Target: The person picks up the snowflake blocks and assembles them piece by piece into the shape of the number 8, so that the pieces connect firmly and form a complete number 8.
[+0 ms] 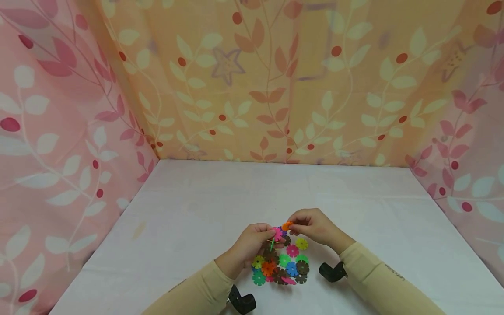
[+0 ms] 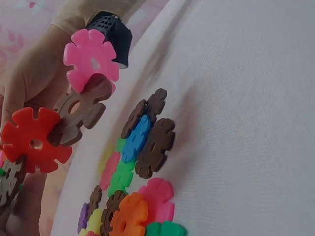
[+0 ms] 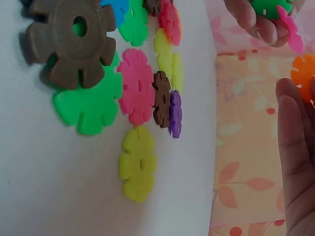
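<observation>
My left hand (image 1: 249, 245) pinches a pink flower-shaped disc (image 1: 277, 234) at one end of a chain of slotted plastic discs. Slotted into the pink piece is a green disc (image 3: 271, 7). From there the chain hangs towards me through a brown, a red disc (image 2: 29, 140), another brown disc (image 2: 81, 107) and a second pink disc (image 2: 91, 58). Between thumb and fingers, my right hand (image 1: 315, 225) grips an orange disc (image 3: 304, 78), held close beside the left hand's pink one. Fingers partly hide the upper chain in the head view.
Below the hands, loose discs lie in a cluster on the white table (image 1: 189, 201), including a blue disc (image 1: 292, 268), a yellow disc (image 3: 138, 164) and a purple disc (image 3: 175, 114). Black wrist cameras (image 1: 332, 272) hang by both sleeves. Patterned curtains (image 1: 236, 87) surround the table.
</observation>
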A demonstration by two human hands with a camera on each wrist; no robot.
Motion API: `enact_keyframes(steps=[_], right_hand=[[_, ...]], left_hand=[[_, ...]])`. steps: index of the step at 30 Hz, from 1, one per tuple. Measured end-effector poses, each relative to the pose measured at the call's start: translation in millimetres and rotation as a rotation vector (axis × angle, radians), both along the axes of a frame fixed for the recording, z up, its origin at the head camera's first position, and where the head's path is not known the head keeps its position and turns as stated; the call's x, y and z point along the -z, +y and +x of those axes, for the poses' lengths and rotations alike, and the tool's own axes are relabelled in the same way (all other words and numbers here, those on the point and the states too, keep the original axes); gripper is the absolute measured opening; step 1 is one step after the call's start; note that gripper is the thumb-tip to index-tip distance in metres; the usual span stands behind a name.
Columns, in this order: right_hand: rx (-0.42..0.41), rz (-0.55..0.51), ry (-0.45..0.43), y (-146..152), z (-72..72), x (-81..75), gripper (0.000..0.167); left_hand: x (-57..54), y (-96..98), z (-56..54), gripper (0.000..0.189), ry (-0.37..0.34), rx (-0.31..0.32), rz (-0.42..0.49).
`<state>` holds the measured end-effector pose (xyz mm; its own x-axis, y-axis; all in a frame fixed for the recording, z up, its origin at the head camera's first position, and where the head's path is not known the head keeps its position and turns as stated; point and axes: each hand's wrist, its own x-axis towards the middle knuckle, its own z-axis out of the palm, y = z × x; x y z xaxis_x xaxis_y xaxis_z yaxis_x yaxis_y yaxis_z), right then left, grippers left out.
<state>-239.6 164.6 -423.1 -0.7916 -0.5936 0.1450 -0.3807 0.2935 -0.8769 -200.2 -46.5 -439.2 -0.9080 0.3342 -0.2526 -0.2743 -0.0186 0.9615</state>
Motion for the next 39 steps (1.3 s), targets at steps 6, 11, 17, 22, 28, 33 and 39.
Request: enact_keyframes(steps=[6, 11, 17, 22, 28, 33, 39], right_hand=[[-0.023, 0.035, 0.116, -3.4, 1.8, -1.5, 0.008], [-0.026, 0.078, 0.236, -4.9, 0.2, 5.9, 0.007], [-0.032, 0.111, 0.424, -9.1, 4.8, 6.7, 0.008], [-0.022, 0.095, 0.549, -11.8, 6.9, 9.3, 0.011], [-0.016, 0.085, 0.605, -13.1, 8.5, 13.4, 0.011], [-0.053, 0.114, 0.536, -7.3, 6.0, 11.8, 0.006], [0.000, 0.180, 0.372, 8.6, -2.5, 9.7, 0.005]], left_hand=[[1.3, -0.2, 0.4, 0.025, 0.007, 0.008, 0.038], [1.7, 0.4, 0.5, 0.025, 0.003, 0.017, 0.048], [-0.1, 2.2, 1.8, 0.025, 0.037, -0.010, -0.029], [0.2, 5.9, 3.2, 0.024, 0.040, -0.043, -0.010], [3.7, 7.6, 4.9, 0.021, 0.041, -0.073, -0.027], [3.7, 6.4, 4.8, 0.022, 0.065, -0.044, -0.073], [1.6, 4.0, 2.3, 0.025, 0.065, 0.011, -0.077]])
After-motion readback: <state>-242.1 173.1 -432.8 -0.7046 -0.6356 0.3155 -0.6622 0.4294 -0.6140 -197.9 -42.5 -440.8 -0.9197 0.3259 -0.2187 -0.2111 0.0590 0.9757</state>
